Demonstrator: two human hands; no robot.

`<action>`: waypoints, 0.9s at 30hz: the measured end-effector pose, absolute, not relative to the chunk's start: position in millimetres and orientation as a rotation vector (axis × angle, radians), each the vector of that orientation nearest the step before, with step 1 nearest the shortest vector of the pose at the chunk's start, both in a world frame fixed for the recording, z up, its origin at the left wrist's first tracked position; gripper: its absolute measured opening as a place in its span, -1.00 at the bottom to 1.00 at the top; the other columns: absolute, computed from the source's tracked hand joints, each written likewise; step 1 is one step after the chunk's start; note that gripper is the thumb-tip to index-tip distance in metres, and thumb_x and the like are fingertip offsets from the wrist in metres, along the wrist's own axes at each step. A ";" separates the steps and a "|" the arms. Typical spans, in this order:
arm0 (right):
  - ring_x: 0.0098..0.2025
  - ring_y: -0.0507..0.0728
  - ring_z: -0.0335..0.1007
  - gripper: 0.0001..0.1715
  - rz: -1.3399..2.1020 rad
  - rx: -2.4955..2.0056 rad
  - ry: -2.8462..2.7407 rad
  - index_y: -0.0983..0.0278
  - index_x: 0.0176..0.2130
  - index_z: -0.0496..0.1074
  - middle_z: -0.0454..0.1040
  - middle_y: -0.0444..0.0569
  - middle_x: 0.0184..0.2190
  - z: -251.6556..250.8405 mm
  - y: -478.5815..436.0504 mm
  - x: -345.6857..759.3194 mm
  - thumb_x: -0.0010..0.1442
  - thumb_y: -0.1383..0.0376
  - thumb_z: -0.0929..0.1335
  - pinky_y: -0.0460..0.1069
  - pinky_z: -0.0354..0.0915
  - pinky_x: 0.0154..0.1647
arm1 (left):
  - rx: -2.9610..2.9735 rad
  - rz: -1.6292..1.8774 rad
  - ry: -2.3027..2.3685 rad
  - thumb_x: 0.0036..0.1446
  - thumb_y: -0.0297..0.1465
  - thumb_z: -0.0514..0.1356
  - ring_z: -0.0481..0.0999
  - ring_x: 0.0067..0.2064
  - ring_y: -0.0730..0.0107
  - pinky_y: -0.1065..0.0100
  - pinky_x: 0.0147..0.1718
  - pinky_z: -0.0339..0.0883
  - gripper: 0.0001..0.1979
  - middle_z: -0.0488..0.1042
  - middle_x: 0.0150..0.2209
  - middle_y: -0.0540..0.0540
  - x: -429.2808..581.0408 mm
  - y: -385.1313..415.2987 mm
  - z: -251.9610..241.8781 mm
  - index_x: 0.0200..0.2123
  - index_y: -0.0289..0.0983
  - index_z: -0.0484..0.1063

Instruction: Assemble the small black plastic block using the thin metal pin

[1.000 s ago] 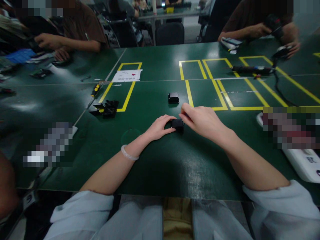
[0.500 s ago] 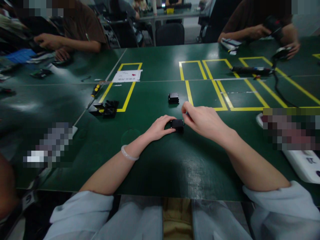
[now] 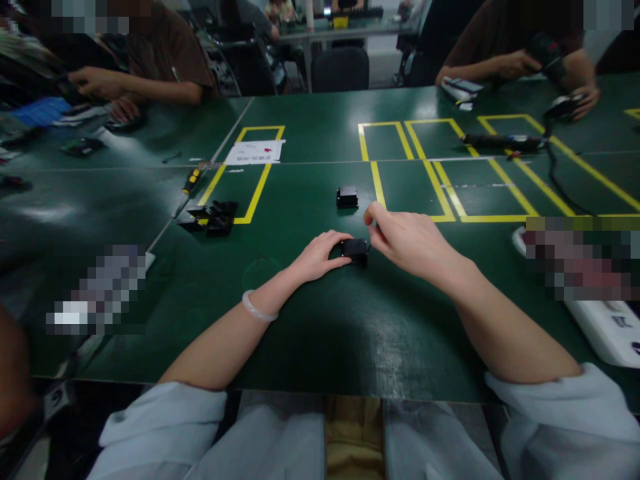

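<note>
My left hand (image 3: 316, 257) grips a small black box-shaped part (image 3: 355, 249) on the green table, thumb on its near side and fingers on its far side. Just right of it is my right hand (image 3: 400, 237), with thumb and fingertips pinched together. A thin dark piece seems to run from those fingertips to the part's right end, too small to name. Beyond my hands lies a second small black box-shaped part (image 3: 347, 197), touched by neither hand.
Black brackets (image 3: 215, 218) and a yellow-black screwdriver (image 3: 191, 181) lie to the left. A paper label (image 3: 255, 152) sits across a yellow-taped rectangle. A black stick-shaped tool (image 3: 505, 141) with a cable lies at right. Blurred-out objects flank me; people work across the table.
My right hand's fingertips have shifted very slightly at the right end of the part. My left hand and the second part stay where they were.
</note>
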State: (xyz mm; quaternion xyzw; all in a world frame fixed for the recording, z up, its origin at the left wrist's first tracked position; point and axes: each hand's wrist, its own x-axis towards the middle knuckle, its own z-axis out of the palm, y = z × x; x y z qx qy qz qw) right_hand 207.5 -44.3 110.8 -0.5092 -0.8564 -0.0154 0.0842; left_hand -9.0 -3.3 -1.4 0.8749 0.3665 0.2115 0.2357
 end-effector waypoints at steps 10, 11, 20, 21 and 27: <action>-0.44 0.12 0.41 -0.68 -0.084 -1.558 -2.610 0.25 -0.03 0.28 0.54 -0.02 -0.39 112.2 -43.8 207.1 0.37 0.22 0.08 -0.04 -0.11 -0.49 | 2.396 0.583 1.004 0.24 -0.15 0.18 0.40 0.04 0.15 0.19 0.03 0.25 -0.56 0.41 0.02 -0.11 -9.5 -3.4 -1.0 0.12 -0.19 0.29; -0.44 0.12 0.41 -0.69 -0.072 -1.545 -2.605 0.25 -0.03 0.28 0.55 -0.03 -0.38 112.9 -44.4 207.2 0.36 0.24 0.09 -0.04 -0.10 -0.49 | 2.395 0.582 1.004 0.24 -0.15 0.18 0.40 0.04 0.15 0.19 0.03 0.25 -0.56 0.41 0.02 -0.11 -9.5 -3.5 -0.7 0.12 -0.19 0.29; -0.43 0.15 0.44 -0.66 -0.114 -1.554 -2.616 0.24 -0.07 0.31 0.54 -0.02 -0.41 110.1 -42.7 208.5 0.38 0.14 0.10 -0.04 -0.12 -0.49 | 2.391 0.560 1.025 0.23 -0.15 0.18 0.40 0.05 0.14 0.19 0.04 0.25 -0.55 0.42 0.03 -0.12 -9.1 -3.1 -0.9 0.12 -0.20 0.29; -0.44 0.15 0.43 -0.66 -0.126 -1.555 -2.621 0.24 -0.07 0.31 0.54 -0.02 -0.41 109.8 -42.6 208.5 0.38 0.15 0.10 -0.04 -0.12 -0.50 | 2.392 0.560 1.024 0.23 -0.15 0.19 0.39 0.05 0.14 0.19 0.04 0.25 -0.55 0.41 0.03 -0.12 -8.9 -3.2 -0.5 0.12 -0.20 0.29; -0.43 0.12 0.42 -0.70 -0.069 -1.514 -2.613 0.25 -0.03 0.29 0.55 -0.02 -0.37 111.9 -44.8 207.8 0.35 0.23 0.12 -0.05 -0.11 -0.49 | 2.399 0.553 1.021 0.24 -0.15 0.18 0.39 0.05 0.12 0.17 0.05 0.24 -0.56 0.42 0.04 -0.13 -8.3 -3.8 0.7 0.11 -0.21 0.30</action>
